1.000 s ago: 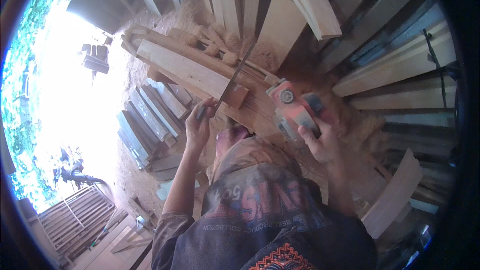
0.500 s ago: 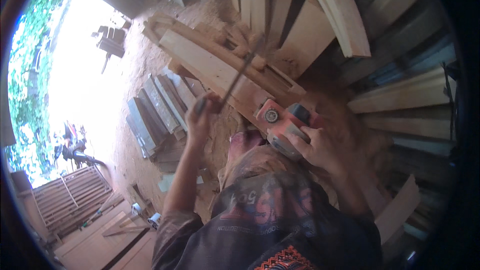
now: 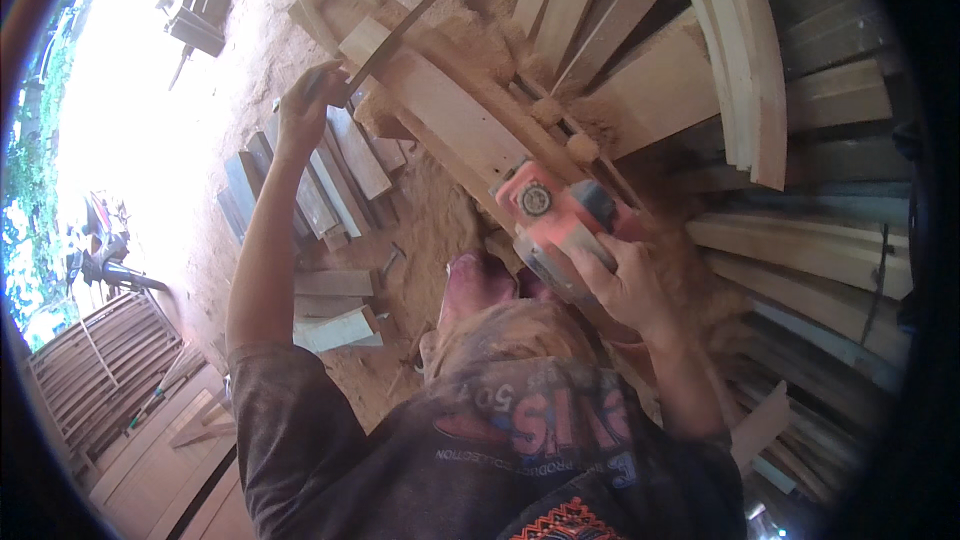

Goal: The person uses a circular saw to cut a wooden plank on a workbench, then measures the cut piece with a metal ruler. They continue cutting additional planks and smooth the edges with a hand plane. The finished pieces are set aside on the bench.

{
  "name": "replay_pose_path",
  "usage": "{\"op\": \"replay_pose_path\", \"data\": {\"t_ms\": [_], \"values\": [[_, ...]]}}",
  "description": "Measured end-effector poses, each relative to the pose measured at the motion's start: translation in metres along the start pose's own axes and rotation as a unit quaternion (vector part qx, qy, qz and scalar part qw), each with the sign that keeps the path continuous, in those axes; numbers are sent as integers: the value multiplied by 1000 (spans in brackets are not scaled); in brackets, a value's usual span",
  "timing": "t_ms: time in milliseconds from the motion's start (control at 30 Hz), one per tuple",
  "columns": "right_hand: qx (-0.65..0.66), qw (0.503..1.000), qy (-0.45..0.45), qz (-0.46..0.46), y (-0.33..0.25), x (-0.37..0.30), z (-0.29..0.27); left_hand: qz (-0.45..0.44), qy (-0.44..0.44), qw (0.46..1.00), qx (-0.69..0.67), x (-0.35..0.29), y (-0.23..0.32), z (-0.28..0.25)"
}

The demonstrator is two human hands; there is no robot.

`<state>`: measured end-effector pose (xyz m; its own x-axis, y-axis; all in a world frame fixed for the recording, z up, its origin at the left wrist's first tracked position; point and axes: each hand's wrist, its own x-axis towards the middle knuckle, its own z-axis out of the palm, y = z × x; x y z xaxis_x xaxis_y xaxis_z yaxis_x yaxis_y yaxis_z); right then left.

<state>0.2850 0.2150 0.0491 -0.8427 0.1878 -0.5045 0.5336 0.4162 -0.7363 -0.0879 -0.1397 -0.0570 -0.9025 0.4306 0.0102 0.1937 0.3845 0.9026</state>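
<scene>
My left hand (image 3: 310,100) is raised at the far left of a wooden plank, closed on the dark handle of what looks like a try square. The long thin metal blade of the try square (image 3: 392,38) slants across the plank's far end. My right hand (image 3: 630,285) is wrapped round the rear handle of a red and grey electric planer (image 3: 555,220). That planer rests at the plank's near end. The pale plank (image 3: 450,105) lies lengthwise on a sawdust-covered wooden beam; whether the blade touches it I cannot tell.
Short timber offcuts (image 3: 325,190) lie on the dusty floor at left, with a hammer (image 3: 393,258) nearby. Curved boards (image 3: 745,70) and stacked planks (image 3: 800,245) crowd the right. Slatted wooden frames (image 3: 105,370) lie at lower left. My feet are close to the beam.
My left hand has moved up and left with the try square, toward the plank's far end. My right hand stays on the planer, which has barely shifted. The view has moved slightly.
</scene>
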Motion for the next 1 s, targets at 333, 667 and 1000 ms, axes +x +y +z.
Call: {"op": "replay_pose_path", "data": {"t_ms": [333,667,1000], "values": [[3,999,-3,-50,-76,116,35,-88,113,986,-90,-29,14,-5],[69,984,-29,-160,-175,266,91,-233,398,868,-186,-193,-3,-57],[101,977,-69,-173,-273,373,131,-271,397,868,-122,-273,-5,-9]]}}
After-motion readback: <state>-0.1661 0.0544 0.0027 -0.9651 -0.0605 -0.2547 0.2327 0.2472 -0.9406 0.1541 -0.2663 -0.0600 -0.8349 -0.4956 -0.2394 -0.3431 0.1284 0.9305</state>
